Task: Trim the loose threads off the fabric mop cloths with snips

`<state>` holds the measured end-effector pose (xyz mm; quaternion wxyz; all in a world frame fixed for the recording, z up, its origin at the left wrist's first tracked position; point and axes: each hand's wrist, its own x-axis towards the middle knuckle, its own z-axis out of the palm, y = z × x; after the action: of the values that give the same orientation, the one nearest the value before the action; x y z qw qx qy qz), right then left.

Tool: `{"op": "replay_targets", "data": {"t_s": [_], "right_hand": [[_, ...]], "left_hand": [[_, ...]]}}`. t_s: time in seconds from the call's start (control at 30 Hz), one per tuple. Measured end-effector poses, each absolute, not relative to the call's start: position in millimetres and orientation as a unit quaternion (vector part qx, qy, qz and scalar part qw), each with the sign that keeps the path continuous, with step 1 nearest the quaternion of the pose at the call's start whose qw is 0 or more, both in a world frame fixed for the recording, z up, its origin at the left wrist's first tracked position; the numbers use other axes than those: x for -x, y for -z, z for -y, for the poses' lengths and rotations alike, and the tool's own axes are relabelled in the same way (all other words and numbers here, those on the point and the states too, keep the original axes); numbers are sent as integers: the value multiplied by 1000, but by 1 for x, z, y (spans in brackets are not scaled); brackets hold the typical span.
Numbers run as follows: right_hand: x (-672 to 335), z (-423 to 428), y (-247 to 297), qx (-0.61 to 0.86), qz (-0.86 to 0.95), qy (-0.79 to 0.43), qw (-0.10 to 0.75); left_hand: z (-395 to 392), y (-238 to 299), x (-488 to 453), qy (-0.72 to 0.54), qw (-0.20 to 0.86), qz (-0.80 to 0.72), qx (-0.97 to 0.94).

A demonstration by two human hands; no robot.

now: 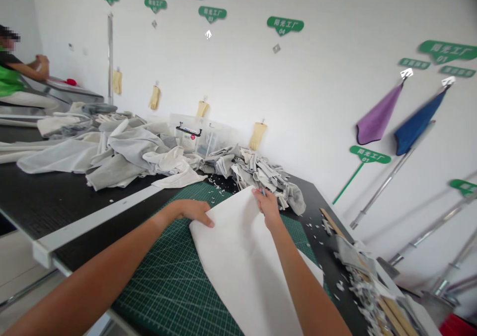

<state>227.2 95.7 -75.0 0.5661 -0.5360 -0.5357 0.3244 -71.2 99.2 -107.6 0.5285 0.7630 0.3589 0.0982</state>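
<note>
A large white piece of cloth (238,246) lies over the green cutting mat (167,271) and reaches down out of view at the bottom. My left hand (197,211) grips its far left edge, thumb on top and fingers underneath. At the cloth's far corner my right hand (267,208) is closed, pinching the fabric. A thin bluish tip (263,192) sticks up between the right fingers; its kind cannot be made out. Small white scraps (216,187) are scattered on the mat just beyond the cloth.
Heaped grey and white cloths (130,147) cover the table's back, with a clear plastic box (194,132) behind. A white strip (100,214) crosses the black table (74,189). Offcuts and wooden strips (391,311) lie right. A person (18,77) sits far left.
</note>
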Motion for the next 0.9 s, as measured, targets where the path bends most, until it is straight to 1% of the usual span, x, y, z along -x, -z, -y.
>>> {"op": "replay_targets", "data": {"t_s": [0.07, 0.13, 0.2, 0.27, 0.37, 0.47, 0.6, 0.7, 0.8, 0.9], "right_hand": [[-250, -84, 52, 525, 526, -325, 585], [-271, -68, 26, 508, 522, -315, 608], [-288, -47, 0, 488, 525, -291, 634], [-301, -22, -27, 461, 526, -265, 664], [-309, 20, -63, 444, 519, -226, 694], [-305, 64, -90, 415, 508, -193, 729], [-292, 113, -113, 376, 508, -166, 757], [-288, 136, -121, 365, 511, -146, 764], [-295, 144, -120, 395, 504, -178, 747], [-313, 132, -101, 465, 486, -268, 689]], "left_hand": [[-96, 101, 70, -96, 542, -350, -758], [-92, 89, 68, -130, 557, -349, -742], [-84, 70, 65, -216, 551, -352, -725], [-73, 43, 61, -330, 523, -342, -708], [-49, -5, 56, -476, 473, -286, -684], [-17, -48, 54, -560, 420, -236, -674], [28, -90, 59, -627, 356, -242, -649], [48, -105, 62, -650, 351, -245, -628], [42, -102, 60, -621, 378, -246, -641], [12, -79, 48, -569, 420, -267, -654]]}}
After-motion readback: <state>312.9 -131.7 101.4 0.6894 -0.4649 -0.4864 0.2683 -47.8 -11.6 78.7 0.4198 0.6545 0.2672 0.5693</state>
